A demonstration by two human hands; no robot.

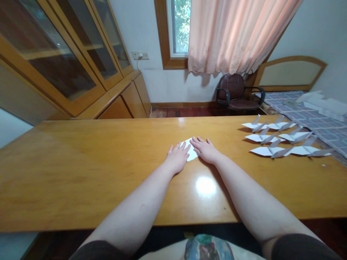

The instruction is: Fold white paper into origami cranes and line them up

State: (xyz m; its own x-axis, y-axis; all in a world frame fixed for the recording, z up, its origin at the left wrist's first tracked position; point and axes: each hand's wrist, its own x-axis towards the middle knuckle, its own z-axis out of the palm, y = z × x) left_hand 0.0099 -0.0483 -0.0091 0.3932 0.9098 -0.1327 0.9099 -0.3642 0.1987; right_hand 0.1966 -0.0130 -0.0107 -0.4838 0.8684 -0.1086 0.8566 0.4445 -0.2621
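A small folded sheet of white paper (pixel 192 154) lies flat on the wooden table (pixel 108 173), in the middle of the view. My left hand (pixel 176 158) rests on its left side, palm down with the fingers spread. On the right side of the paper lies my right hand (pixel 205 149), its fingers stretched out and pressing flat over the edge. Both hands cover part of the sheet, so its full outline is hidden.
Several folded white paper cranes (pixel 267 151) stand in rows at the table's right end. Beyond the table are a brown armchair (pixel 234 90), a bed with a checked cover (pixel 287 103) and a pink curtain (pixel 230 36). A glass-fronted cabinet (pixel 114 97) stands at the left.
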